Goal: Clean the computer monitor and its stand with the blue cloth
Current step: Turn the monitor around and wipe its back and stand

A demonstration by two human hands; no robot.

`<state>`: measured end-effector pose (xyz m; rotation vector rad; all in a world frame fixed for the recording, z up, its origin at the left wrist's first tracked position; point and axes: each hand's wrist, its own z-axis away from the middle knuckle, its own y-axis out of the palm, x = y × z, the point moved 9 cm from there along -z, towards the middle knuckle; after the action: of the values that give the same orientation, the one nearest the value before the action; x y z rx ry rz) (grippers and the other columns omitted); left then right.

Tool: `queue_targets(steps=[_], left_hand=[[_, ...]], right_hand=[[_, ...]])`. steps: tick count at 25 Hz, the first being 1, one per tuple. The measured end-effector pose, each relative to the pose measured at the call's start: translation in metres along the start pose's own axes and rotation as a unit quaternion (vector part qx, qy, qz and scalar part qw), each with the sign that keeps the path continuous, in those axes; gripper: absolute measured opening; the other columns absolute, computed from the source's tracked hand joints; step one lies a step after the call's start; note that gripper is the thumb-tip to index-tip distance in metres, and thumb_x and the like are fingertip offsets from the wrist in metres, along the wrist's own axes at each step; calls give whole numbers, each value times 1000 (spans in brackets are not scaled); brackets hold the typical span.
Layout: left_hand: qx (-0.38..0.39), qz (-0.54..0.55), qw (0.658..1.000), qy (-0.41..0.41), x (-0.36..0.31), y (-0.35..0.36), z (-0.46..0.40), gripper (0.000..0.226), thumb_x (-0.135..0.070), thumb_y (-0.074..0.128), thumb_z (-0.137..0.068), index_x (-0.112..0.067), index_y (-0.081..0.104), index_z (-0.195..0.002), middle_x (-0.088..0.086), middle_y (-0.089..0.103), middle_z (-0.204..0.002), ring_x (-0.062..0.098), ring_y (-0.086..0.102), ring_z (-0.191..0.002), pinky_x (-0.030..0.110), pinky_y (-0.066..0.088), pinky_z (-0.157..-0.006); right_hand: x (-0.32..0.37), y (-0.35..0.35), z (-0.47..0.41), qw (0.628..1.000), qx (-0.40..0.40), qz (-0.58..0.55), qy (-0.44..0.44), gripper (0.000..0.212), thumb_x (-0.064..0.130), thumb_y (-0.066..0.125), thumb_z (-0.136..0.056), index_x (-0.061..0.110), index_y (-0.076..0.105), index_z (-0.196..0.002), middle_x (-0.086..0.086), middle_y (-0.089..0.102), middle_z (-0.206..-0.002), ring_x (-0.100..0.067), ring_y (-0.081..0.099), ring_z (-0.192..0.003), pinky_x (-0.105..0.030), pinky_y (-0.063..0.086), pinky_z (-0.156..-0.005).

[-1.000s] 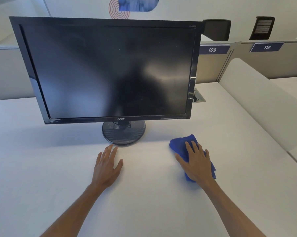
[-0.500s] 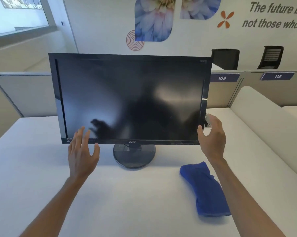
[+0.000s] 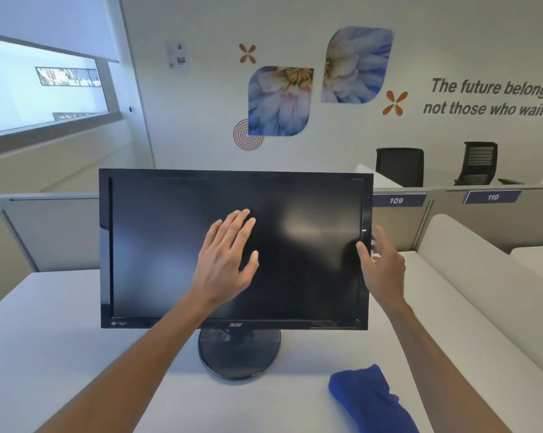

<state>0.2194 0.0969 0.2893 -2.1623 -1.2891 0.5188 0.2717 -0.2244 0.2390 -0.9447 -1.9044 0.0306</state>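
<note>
A: Status on hands?

B: Left hand [image 3: 224, 260] is up in front of the black glossy flat-panel monitor [image 3: 295, 214], fingers straight and slightly spread, holding nothing. Can't tell if the fingertips actually touch the screen.

A: Right?

B: Right hand [image 3: 381, 267] is at the monitor's right edge. Thumb lies over the front bezel, fingers reach past the edge, blurred. Looks spread and relaxed; can't tell if it's clamped on the frame.

A: Cloth?

B: Crumpled blue microfibre cloth [image 3: 367, 398] lies on the white surface [image 3: 76, 354], below the right hand and well apart from it, under the right forearm. Neither hand touches it.

A: Stand?

B: Round black plastic stand base [image 3: 239, 357] sits on the surface below and between the two hands, just right of the left forearm. Cloth is to its right, not touching.

A: Monitor attitude?

B: Upright, screen dark, facing the camera.
</note>
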Motion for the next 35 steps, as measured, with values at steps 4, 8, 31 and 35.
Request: queue_targets(steps=[4, 8, 31, 35], left_hand=[[59, -38, 996, 51, -41, 26, -67, 65, -42, 45, -94, -11, 35, -150, 6, 31, -159, 20, 23, -149, 44, 15, -122], [120, -71, 989, 55, -54, 56, -111, 73, -49, 36, -96, -16, 15, -157, 3, 14, -165, 17, 9, -152, 45, 6, -123], [102, -62, 991, 61, -126, 42, -139, 75, -65, 18, -94, -14, 42, -145, 9, 50, -138, 25, 43, -132, 50, 2, -122], [125, -19, 988, 94, -161, 34, -135, 77, -66, 17, -93, -16, 42, -144, 7, 53, -137, 24, 47, -130, 49, 4, -122]], right_hand=[[-2, 11, -22, 999, 29, -29, 19, 49, 38, 57, -95, 27, 46, -141, 4, 62, -131, -19, 61, -116, -44, 52, -97], [-5, 17, -34, 996, 57, -63, 29, 47, 33, 56, -96, 25, 47, -142, 3, 62, -128, -17, 60, -114, -40, 51, -99], [11, -50, 24, 990, 50, -131, 21, 50, 37, 70, -85, 23, 60, -131, 15, 68, -103, -5, 67, -84, -29, 57, -86], [15, -61, 47, 988, 30, -149, 27, 45, 35, 73, -83, 22, 64, -125, 13, 72, -93, 0, 68, -81, -29, 58, -83]])
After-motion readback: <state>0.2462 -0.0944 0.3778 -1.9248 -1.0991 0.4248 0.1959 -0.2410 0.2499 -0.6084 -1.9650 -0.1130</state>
